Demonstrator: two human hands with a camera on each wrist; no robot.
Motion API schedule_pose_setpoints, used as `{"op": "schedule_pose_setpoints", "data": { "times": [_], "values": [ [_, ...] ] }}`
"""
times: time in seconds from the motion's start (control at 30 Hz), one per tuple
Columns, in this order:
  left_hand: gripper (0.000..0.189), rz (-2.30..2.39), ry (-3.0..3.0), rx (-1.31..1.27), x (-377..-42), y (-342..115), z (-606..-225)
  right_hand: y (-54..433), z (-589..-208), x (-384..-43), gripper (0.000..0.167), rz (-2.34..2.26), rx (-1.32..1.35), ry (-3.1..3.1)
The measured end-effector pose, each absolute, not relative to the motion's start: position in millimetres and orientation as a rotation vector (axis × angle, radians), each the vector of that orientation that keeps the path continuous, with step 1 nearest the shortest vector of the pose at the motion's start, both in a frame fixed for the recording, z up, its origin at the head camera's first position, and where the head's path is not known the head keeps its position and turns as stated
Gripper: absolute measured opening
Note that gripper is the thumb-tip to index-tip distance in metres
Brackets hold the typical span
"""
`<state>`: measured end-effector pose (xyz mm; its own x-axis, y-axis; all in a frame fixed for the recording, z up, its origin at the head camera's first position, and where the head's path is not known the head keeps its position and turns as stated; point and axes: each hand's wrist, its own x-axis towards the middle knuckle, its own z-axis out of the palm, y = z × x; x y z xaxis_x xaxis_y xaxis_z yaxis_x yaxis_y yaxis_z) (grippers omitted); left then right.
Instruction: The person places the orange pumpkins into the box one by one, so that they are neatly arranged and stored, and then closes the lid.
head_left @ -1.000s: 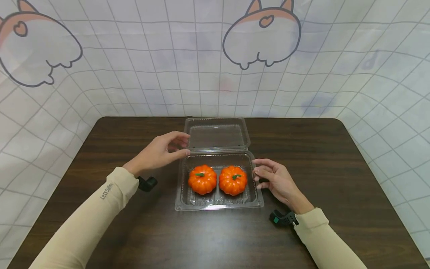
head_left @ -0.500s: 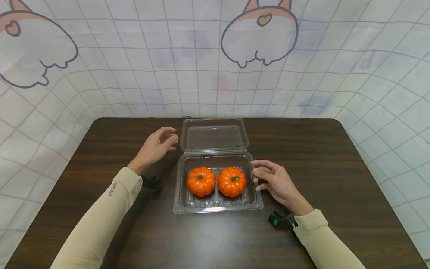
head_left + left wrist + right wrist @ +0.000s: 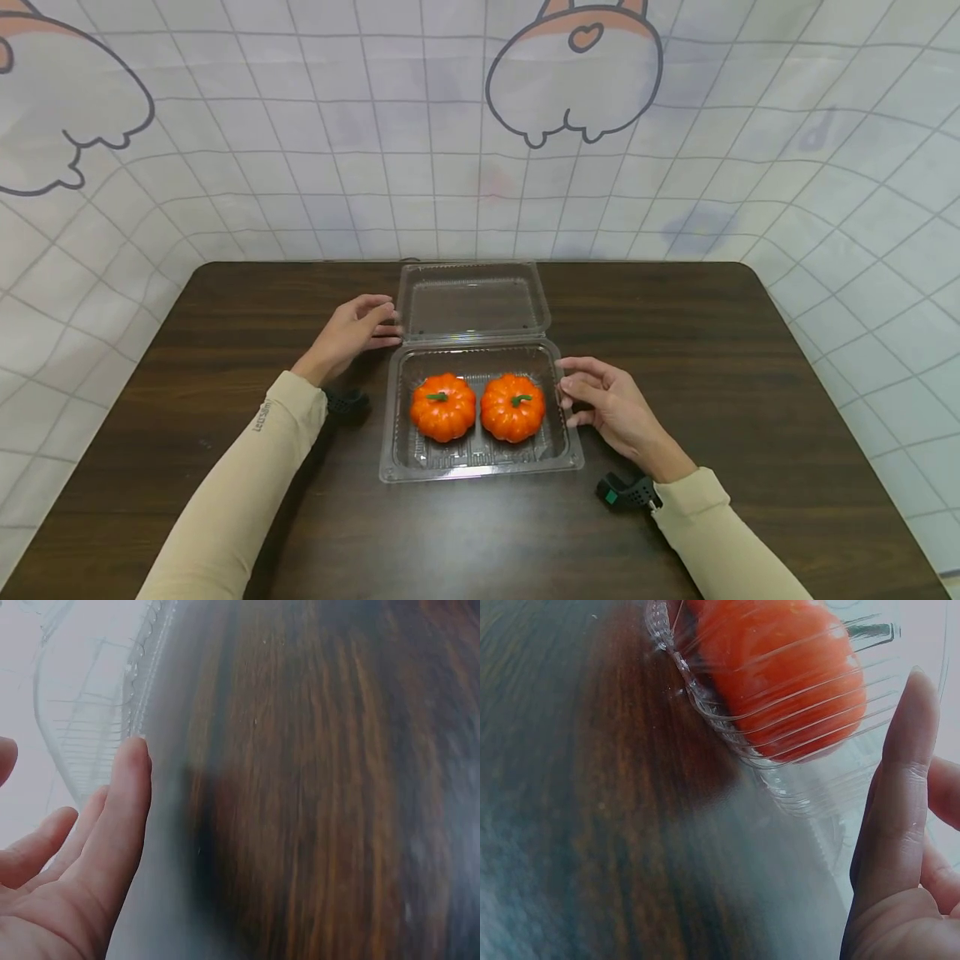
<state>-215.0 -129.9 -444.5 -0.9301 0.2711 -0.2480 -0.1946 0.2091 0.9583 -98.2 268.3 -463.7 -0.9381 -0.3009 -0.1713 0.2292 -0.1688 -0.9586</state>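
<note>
Closer to the hinge [image 3: 472,339] of the clear container [image 3: 480,473] comes my left hand [image 3: 347,335], fingers loosely spread, nothing in its grip; whether it touches, I can't make out. My right hand [image 3: 621,410], fingers relaxed, is at the container's right side, contact equally unclear. Two orange pumpkins [image 3: 442,417] sit inside, undersides hidden.

on the tabletop [image 3: 450,542], between my left hand [image 3: 348,335] and right hand [image 3: 617,410], two pumpkins [image 3: 443,410] sit side by side in a tray [image 3: 480,472], its lid [image 3: 474,305] behind.
</note>
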Motion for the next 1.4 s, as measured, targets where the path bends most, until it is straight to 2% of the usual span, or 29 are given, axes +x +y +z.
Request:
{"op": "schedule_pose_setpoints", "data": {
  "times": [0.67,1.4],
  "values": [
    [0.07,1.841,1.835,0.114,-220,-123,-461,268,-462,-93,0.03,-2.189,-0.088,1.722],
    [0.062,1.913,1.698,0.121,-224,-126,-463,267,-462,-92,0.032,-2.179,-0.08,1.725]
  ]
}}
